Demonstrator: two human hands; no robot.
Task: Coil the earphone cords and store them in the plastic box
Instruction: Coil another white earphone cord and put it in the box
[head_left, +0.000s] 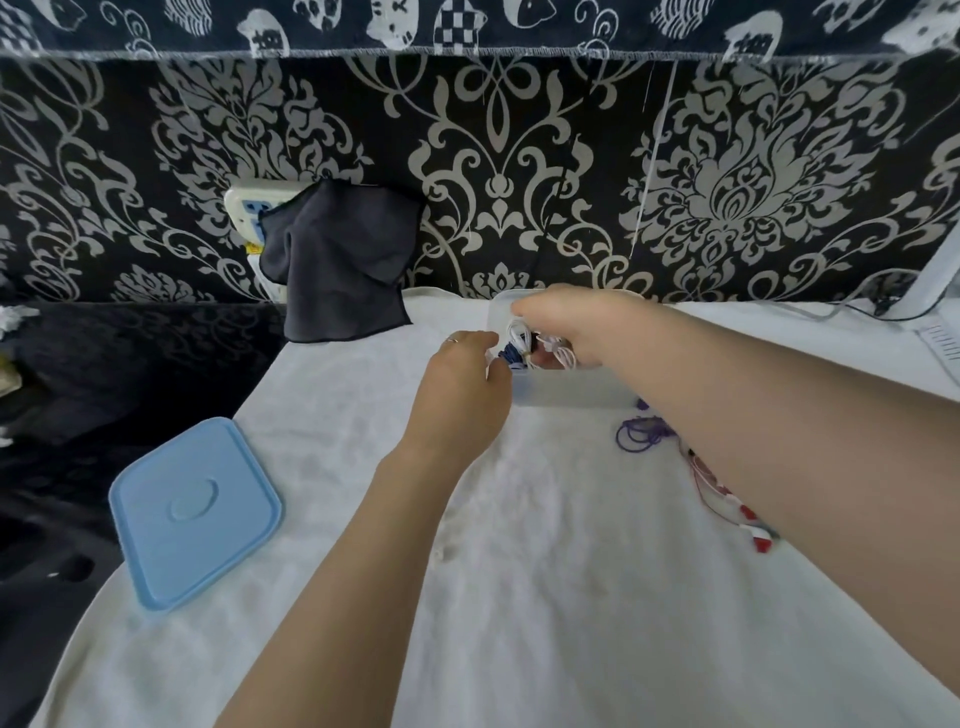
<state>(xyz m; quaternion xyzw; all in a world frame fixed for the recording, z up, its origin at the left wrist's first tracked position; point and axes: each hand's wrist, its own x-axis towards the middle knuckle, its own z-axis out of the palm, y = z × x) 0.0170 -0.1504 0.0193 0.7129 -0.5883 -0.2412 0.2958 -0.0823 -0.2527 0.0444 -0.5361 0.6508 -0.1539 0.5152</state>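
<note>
While both hands (563, 325) pinch it, white cord (558, 353) trails rightward over box (571, 389).

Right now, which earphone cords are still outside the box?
The purple cord and the red-and-white cord, loose on the white cloth right of the plastic box.

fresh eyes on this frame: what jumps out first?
Both hands meet over the translucent plastic box at the far middle of the white towel: the right hand holds a white coiled earphone cord, the left hand is at the box's near-left edge by a dark blue cord bundle. The blue lid lies off to the left; purple earphones and red earphones wait loose by the right forearm.
</note>
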